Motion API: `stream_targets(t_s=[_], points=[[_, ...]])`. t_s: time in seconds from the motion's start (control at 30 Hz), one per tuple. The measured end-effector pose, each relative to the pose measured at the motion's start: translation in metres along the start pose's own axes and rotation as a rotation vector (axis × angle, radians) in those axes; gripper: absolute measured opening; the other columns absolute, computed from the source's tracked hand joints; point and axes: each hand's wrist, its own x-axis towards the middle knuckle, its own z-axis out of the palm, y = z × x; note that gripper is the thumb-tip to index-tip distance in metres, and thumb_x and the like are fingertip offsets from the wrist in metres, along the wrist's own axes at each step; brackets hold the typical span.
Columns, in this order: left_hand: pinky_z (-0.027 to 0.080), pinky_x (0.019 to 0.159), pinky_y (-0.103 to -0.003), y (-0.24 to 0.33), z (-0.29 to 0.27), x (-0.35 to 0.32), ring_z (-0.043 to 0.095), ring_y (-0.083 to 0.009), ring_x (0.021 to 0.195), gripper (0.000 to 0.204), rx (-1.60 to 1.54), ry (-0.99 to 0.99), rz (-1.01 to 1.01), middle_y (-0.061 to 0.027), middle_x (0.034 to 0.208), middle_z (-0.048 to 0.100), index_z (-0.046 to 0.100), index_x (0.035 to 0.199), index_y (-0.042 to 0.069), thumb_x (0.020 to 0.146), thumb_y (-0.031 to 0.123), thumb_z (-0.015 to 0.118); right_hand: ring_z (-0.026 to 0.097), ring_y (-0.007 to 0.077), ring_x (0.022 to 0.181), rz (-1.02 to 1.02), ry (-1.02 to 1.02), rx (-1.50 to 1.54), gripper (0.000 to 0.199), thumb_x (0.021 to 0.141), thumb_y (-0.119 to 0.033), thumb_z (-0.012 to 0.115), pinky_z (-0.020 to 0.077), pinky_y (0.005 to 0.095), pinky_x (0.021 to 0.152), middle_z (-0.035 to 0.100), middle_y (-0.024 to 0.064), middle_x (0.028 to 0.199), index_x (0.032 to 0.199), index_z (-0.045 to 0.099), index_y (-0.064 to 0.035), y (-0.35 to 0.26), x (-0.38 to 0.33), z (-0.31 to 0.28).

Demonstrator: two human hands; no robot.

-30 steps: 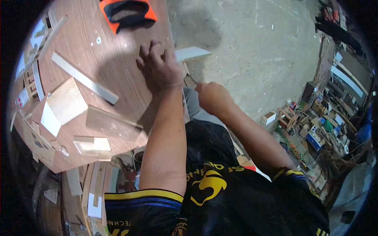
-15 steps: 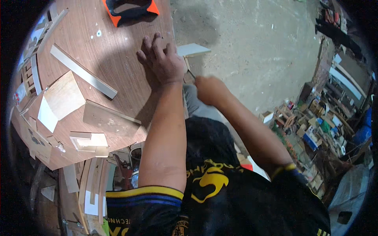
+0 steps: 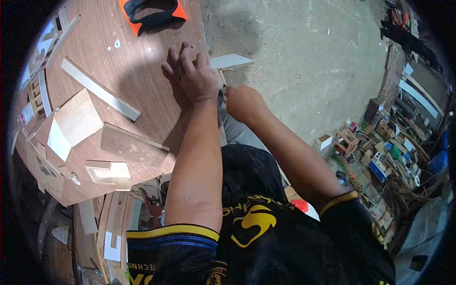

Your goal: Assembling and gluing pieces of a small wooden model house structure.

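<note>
Pale wood — a thin flat strip (image 3: 231, 61) — juts off the right edge of the round brown tabletop (image 3: 142, 90), its long axis running roughly left to right, the free end pointing out over the concrete floor (image 3: 304, 57). The left hand (image 3: 192, 71) lies palm down on the tabletop with fingers spread and pointing away from the person, pressing on the inner end of the strip; its grip is flat and open, closed round nothing. The right hand (image 3: 243, 102) sits just beside it off the table's edge, curled into a fist (whether it has hold of anything cannot be told from here). Both forearms reach up from the lower edge — the left straight, the right angled in from the right. An orange and black tool (image 3: 153, 12) lies at the far side.
</note>
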Motion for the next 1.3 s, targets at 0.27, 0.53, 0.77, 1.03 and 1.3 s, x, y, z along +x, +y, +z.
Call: stream_targets(t_s=[0.27,0.53,0.77,1.03,1.3], points=[[0.025,0.106,-0.064,-0.001,-0.001,-0.003,0.037,-0.0403,0.132,0.025,0.035,-0.069,-0.006,-0.0089,0.128,0.049,0.068,0.100,0.013,0.076,0.017,0.066,0.067,0.0400,0.081,0.000,-0.029,-0.009,0.021,0.082,-0.010,0.052,0.0529,0.0503,0.074,0.067,0.0247,0.085,0.095,0.066,-0.0017,-0.007,0.006,-0.008],[0.024,0.107,-0.066,0.002,0.003,-0.006,0.036,-0.0396,0.133,0.016,-0.058,-0.006,0.002,-0.0089,0.128,0.050,0.067,0.090,0.012,0.074,0.012,0.068,0.067,0.0396,0.084,-0.032,-0.017,-0.006,0.022,0.085,-0.014,0.050,0.0528,0.0494,0.076,0.068,0.0240,0.087,0.098,0.065,-0.0020,0.001,0.004,0.002],[0.024,0.107,-0.065,-0.002,0.013,-0.007,0.040,-0.0378,0.131,0.013,-0.047,0.027,-0.054,-0.0065,0.125,0.053,0.067,0.088,0.013,0.075,0.011,0.068,0.067,0.0394,0.081,0.078,0.047,0.100,0.021,0.085,-0.016,0.052,0.0537,0.0494,0.073,0.067,0.0257,0.086,0.094,0.066,-0.0023,0.020,-0.007,0.049],[0.026,0.108,-0.059,0.004,-0.002,-0.003,0.039,-0.0374,0.131,0.015,0.031,0.009,-0.008,-0.0073,0.126,0.054,0.069,0.093,0.015,0.080,0.010,0.062,0.065,0.0402,0.085,0.358,-0.175,-0.004,0.022,0.089,-0.019,0.052,0.0523,0.0496,0.076,0.068,0.0227,0.089,0.095,0.064,-0.0027,0.118,-0.082,0.056],[0.020,0.105,-0.068,0.005,0.011,-0.002,0.036,-0.0399,0.134,0.012,-0.087,0.154,0.031,-0.0136,0.129,0.053,0.058,0.076,0.012,0.073,0.000,0.056,0.061,0.0414,0.082,0.520,0.410,0.846,0.032,0.096,-0.031,0.048,0.0471,0.0448,0.075,0.063,0.0246,0.086,0.098,0.060,-0.0010,0.210,-0.118,0.089]])
